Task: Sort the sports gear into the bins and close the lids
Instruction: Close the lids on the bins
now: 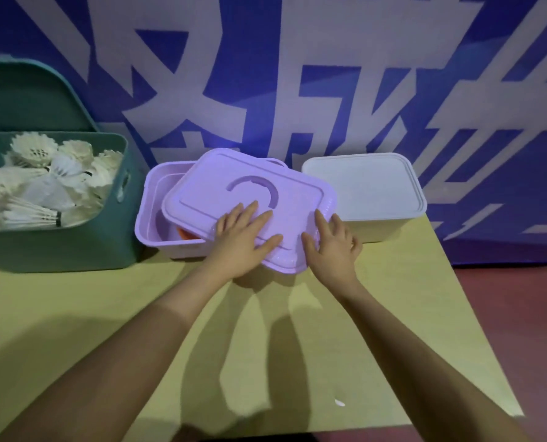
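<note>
A purple bin [152, 215] stands at the middle of the table's far side. Its purple lid [249, 189] lies askew on top, shifted right and toward me, leaving the bin's left part uncovered. Something orange [187, 234] shows inside. My left hand [243, 237] lies flat on the lid with straight fingers. My right hand [332, 247] touches the lid's near right corner, fingers spread. A teal bin [119, 186] on the left holds several white shuttlecocks [42, 186]; its teal lid [26, 94] leans up behind it. A white bin [377, 228] on the right has its white lid [361, 183] on.
The yellow table [265, 346] ends at a slanted right edge, with red floor [521, 314] beyond. A blue-and-white banner [297, 74] stands directly behind the bins. A small white scrap [339, 402] lies on the table near me.
</note>
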`<state>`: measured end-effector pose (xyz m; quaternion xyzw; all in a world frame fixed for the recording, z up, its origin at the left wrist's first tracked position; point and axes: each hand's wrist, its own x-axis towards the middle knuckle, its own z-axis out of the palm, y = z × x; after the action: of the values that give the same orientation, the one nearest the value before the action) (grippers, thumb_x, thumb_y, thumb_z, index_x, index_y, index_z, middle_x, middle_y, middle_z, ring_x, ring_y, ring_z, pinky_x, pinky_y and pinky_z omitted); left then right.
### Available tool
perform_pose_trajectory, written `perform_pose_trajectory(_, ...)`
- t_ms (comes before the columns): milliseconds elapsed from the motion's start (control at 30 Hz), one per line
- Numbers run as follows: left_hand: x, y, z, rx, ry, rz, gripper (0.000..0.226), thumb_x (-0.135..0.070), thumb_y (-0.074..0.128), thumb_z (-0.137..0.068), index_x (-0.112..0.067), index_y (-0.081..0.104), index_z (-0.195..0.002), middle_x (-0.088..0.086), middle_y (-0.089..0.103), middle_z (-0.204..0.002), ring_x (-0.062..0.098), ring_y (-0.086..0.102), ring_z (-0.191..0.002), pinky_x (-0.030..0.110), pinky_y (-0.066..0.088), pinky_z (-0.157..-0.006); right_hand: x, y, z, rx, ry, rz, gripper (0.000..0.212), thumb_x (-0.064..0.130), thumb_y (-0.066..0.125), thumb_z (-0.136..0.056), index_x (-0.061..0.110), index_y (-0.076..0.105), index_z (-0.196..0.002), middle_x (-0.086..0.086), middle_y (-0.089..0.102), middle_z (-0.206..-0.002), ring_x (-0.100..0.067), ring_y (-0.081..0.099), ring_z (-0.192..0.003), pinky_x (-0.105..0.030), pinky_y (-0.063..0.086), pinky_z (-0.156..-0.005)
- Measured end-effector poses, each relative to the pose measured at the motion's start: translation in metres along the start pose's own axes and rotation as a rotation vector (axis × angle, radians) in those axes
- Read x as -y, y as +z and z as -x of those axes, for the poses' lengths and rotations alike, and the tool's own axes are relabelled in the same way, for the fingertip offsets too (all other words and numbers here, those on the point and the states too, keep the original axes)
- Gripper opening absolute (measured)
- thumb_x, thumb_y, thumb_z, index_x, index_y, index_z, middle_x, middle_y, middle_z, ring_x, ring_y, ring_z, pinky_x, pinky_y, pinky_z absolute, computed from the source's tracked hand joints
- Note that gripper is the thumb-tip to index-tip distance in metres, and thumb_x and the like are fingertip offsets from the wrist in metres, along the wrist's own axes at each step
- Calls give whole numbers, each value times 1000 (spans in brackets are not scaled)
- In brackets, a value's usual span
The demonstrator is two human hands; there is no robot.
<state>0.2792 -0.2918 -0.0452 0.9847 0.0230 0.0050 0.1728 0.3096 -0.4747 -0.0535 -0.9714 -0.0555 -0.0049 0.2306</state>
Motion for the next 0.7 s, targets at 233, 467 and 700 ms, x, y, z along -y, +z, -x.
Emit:
perform_pose_trajectory(233,72,-39,-30,-4,-261,-164,72,-70,33,-86,-38,14,-147,4,-2,-158,40,-2,-141,51,2,-113,37,17,-9,-79,162,65,59,46,39,-94,21,25,-146,-22,19,-150,-39,25,-131,-45,14,-105)
perform_pose_trajectory(467,117,-42,-54,126,-266,-123,76,-76,32,-80,-46,7,-146,-1,-4,-158,42,7,-140,54,10,-111,64,30,-23,-86,204,81,53,36,40,-95,21,27,-145,-21,13,-153,-40,22,-131,-48,16,-107)
perform_pose_trajectory(700,112,-55,-47,-53,-276,-24,73,-73,44,-78,-42,26,-143,-6,11,-156,41,15,-134,54,15,-109,67,26,-29,-140,131,-55,55,40,35,-84,23,45,-135,-15,28,-149,-41,29,-130,-48,20,-105)
